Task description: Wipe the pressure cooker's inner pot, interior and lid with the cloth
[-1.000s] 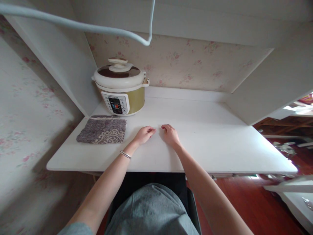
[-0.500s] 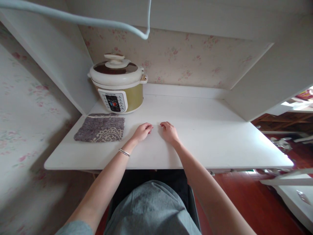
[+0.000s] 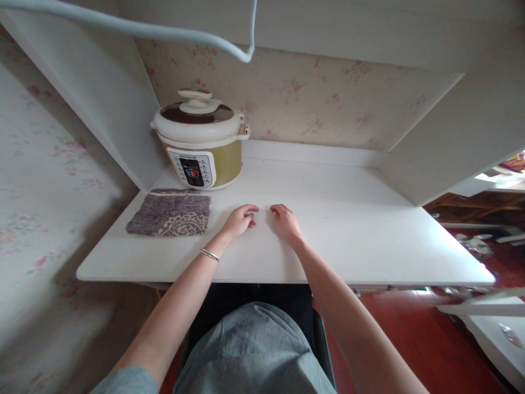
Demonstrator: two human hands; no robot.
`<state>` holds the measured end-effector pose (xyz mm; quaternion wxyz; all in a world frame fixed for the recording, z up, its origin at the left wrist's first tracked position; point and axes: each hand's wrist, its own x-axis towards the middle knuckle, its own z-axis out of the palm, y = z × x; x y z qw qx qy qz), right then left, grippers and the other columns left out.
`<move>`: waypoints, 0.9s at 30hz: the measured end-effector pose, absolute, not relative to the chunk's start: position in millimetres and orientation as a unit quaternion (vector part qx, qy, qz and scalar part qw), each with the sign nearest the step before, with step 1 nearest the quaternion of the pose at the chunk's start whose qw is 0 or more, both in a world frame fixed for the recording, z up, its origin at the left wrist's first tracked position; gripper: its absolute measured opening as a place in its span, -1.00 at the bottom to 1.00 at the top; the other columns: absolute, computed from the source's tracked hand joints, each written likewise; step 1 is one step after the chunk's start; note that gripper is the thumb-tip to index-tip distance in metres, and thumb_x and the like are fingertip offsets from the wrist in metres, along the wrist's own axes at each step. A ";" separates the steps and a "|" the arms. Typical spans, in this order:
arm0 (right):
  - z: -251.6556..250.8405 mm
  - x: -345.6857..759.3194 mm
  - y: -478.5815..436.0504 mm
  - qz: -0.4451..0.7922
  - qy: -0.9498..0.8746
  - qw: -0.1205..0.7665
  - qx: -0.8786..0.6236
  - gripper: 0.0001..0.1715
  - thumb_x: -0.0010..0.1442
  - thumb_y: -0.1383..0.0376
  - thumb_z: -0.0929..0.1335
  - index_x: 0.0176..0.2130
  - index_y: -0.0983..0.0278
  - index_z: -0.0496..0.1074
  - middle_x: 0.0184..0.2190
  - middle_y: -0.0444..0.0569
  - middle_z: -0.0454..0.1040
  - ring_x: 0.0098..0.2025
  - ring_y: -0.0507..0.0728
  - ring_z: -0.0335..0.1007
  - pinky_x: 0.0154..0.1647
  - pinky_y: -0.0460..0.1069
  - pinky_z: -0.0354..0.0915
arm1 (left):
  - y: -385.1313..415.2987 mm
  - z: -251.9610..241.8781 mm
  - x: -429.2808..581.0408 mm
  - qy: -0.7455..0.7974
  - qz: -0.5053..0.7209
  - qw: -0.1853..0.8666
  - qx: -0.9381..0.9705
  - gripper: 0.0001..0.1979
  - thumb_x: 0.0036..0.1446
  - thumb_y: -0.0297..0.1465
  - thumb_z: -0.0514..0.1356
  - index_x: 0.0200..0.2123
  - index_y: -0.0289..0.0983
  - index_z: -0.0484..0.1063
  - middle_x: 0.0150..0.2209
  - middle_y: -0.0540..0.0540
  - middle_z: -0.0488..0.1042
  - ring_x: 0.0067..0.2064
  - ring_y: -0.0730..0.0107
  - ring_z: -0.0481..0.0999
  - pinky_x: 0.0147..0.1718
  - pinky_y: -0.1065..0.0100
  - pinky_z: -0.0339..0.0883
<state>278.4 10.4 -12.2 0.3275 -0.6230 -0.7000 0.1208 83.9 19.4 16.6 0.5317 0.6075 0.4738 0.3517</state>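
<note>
My left hand (image 3: 240, 220) is at the white tabletop (image 3: 348, 230), thumb and fingers parted, with nothing visible between them. A silver bracelet (image 3: 210, 254) circles that wrist. Just to its right, across a small gap, my right hand (image 3: 285, 221) rests with its fingers curled in and pressed together; no object shows in it. A folded grey-purple cloth (image 3: 170, 213) with a cream lace-like pattern lies to the left of my left hand, apart from it. Behind the cloth stands an electric pressure cooker (image 3: 223, 162), white and olive green, its lid on.
A white cable (image 3: 164, 35) hangs across the upper left. White panels enclose the table at left and right (image 3: 443, 137), with an overhead panel (image 3: 328, 33) above. A white piece of furniture (image 3: 492, 328) stands low at the right on the red floor (image 3: 381, 328).
The fingers of my left hand have spread from a closed pinch. My right hand stays in place. The view has shifted very slightly.
</note>
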 end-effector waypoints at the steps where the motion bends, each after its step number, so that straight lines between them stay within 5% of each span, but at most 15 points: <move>1: -12.1 278.4 10.3 0.120 -0.701 0.328 -0.622 -0.60 0.18 0.50 0.17 -0.14 0.21 0.47 -0.17 -0.05 0.51 -0.15 0.09 0.42 -0.10 -0.05 0.29 | 18.8 17.9 83.9 0.480 0.345 0.532 0.606 -0.68 0.09 -0.56 0.06 -0.11 -0.29 0.47 -0.25 -0.11 0.55 -0.47 0.52 0.49 -0.49 0.48 0.36; 11: -9.8 277.1 9.1 0.127 -0.697 0.330 -0.623 -0.59 0.18 0.51 0.18 -0.14 0.21 0.47 -0.17 -0.04 0.51 -0.13 0.08 0.42 -0.07 -0.05 0.29 | 18.3 14.2 82.0 0.454 0.350 0.512 0.639 -0.72 0.03 -0.21 0.28 -0.27 -0.31 0.50 -0.33 -0.11 0.54 -0.33 0.38 0.48 -0.46 0.44 0.36; 18: -7.2 275.5 7.5 0.135 -0.693 0.324 -0.630 -0.59 0.17 0.50 0.18 -0.14 0.21 0.48 -0.17 -0.05 0.51 -0.13 0.08 0.42 -0.07 -0.05 0.29 | 18.3 18.1 82.2 0.465 0.338 0.508 0.642 -0.64 0.16 -0.14 0.14 -0.26 -0.32 0.52 -0.41 -0.09 0.52 -0.43 0.43 0.46 -0.48 0.46 0.31; 23: -7.7 275.6 7.8 0.129 -0.700 0.334 -0.618 -0.64 0.21 0.45 0.19 -0.16 0.21 0.49 -0.16 -0.04 0.52 -0.14 0.08 0.43 -0.09 -0.05 0.29 | 19.8 14.6 81.4 0.466 0.337 0.520 0.632 -0.71 0.14 -0.33 0.14 -0.11 -0.31 0.50 -0.28 -0.12 0.57 -0.47 0.48 0.46 -0.48 0.45 0.34; 27: -8.8 275.9 9.5 0.126 -0.704 0.331 -0.616 -0.65 0.22 0.44 0.18 -0.16 0.21 0.49 -0.15 -0.04 0.53 -0.13 0.09 0.44 -0.08 -0.05 0.29 | 21.9 10.1 80.4 0.440 0.319 0.533 0.648 -0.49 -0.01 -0.57 0.05 0.04 -0.26 0.44 -0.11 -0.10 0.57 -0.52 0.58 0.41 -0.49 0.46 0.34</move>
